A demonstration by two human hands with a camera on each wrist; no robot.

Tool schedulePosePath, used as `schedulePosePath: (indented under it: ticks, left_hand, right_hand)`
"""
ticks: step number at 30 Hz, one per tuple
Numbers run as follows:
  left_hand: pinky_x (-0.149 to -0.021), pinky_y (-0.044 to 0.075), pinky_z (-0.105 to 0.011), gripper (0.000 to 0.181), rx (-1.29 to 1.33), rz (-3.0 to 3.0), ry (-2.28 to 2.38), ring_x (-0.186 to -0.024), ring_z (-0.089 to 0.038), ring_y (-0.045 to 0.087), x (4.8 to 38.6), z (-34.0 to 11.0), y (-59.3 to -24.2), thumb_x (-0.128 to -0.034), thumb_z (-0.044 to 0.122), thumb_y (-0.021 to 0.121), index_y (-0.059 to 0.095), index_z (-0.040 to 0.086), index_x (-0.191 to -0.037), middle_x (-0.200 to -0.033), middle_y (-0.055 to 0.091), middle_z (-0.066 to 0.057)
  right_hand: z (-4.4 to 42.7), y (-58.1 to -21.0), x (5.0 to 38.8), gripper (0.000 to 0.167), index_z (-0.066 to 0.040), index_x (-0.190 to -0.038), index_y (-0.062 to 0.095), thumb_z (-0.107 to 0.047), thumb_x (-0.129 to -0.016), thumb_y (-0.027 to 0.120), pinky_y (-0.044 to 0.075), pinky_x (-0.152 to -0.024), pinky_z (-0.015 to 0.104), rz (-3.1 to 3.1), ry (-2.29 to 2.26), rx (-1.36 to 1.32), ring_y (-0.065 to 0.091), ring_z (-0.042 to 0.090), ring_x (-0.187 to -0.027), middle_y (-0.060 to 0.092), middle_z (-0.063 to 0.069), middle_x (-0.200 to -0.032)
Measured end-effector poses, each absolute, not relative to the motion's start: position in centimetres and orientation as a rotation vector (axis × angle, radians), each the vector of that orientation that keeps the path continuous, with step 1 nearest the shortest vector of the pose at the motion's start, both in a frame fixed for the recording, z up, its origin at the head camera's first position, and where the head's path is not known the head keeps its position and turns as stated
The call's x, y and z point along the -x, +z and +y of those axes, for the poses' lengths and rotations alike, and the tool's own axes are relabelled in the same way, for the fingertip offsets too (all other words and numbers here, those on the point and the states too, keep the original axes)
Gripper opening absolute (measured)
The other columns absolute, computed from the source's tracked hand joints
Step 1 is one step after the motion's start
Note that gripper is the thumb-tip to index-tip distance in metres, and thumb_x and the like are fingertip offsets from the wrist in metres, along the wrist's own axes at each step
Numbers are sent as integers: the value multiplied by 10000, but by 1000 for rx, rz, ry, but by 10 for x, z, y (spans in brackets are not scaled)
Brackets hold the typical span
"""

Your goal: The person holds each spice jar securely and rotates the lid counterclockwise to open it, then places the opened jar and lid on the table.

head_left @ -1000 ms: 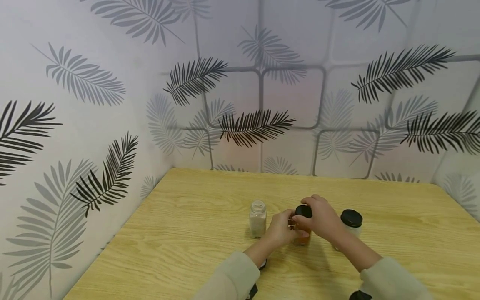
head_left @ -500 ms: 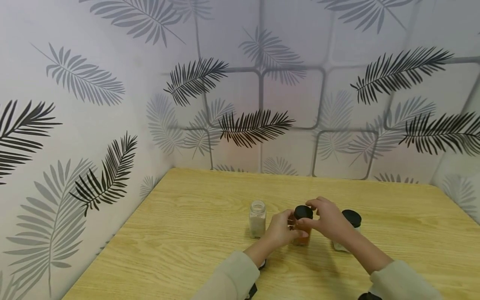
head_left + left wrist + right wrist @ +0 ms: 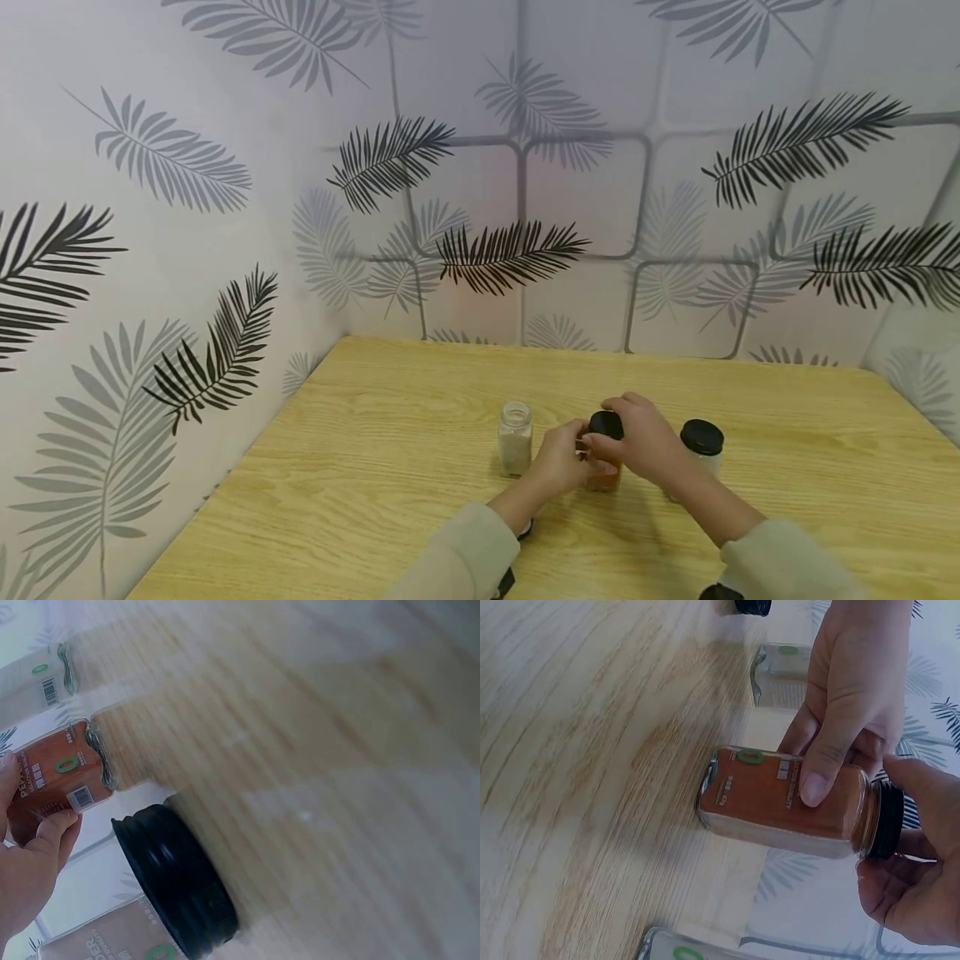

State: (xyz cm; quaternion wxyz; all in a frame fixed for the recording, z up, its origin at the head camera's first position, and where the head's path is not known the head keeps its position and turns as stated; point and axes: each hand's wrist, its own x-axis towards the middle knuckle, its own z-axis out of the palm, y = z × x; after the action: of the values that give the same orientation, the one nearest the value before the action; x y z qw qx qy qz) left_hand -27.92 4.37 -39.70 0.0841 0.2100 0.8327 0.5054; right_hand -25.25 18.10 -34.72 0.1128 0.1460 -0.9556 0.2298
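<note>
A spice jar of reddish-orange powder (image 3: 780, 795) stands upright on the table, with its black lid (image 3: 887, 821) on its neck. My left hand (image 3: 561, 460) grips the jar's body, thumb across the front face in the right wrist view. Fingers and thumb of my right hand (image 3: 647, 439) hold the black lid from its sides. Just left of them stands an open square glass jar of pale powder (image 3: 516, 443). To the right, partly behind my right forearm, is another jar with a black lid (image 3: 702, 437).
A loose black lid (image 3: 176, 877) lies on the table near my left wrist, in front of the open jar. Wood-grain table surface (image 3: 390, 433) spreads around the jars. A wall with feather patterns (image 3: 480, 192) rises behind the table.
Half a second ago my right fingers had spread and shifted right off the lid; now they are back around it. My left hand and the jar stay in place.
</note>
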Motion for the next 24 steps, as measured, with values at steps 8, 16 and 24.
schedulePosePath:
  ticks: [8, 16, 24]
  left_hand:
    - [-815, 537, -245, 482, -634, 2500, 1504, -1061, -212, 603, 281, 45, -398, -798, 167, 734, 542, 63, -1228, -1177, 609, -70]
    - [-822, 533, -237, 478, -674, 2521, 1483, -1061, -216, 602, 282, 43, -399, -804, 177, 727, 541, 58, -1229, -1173, 608, -75]
    - [-796, 539, -241, 472, -602, 2496, 1491, -1050, -208, 604, 280, 45, -398, -793, 193, 734, 546, 72, -1209, -1157, 608, -60]
  right_hand:
    - [181, -346, 254, 461, 94, -1169, 566, -184, -826, 700, 541, -682, 385, -2812, 672, -424, 573, 320, -895, 575, 225, -1059]
    - [182, -345, 251, 398, 58, -1175, 573, -87, -814, 656, 524, -780, 479, -2785, 705, -526, 519, 406, -1045, 562, 233, -1132]
    - [178, -344, 249, 450, 83, -1179, 557, -193, -841, 667, 530, -723, 438, -2775, 628, -434, 562, 347, -927, 562, 232, -1075]
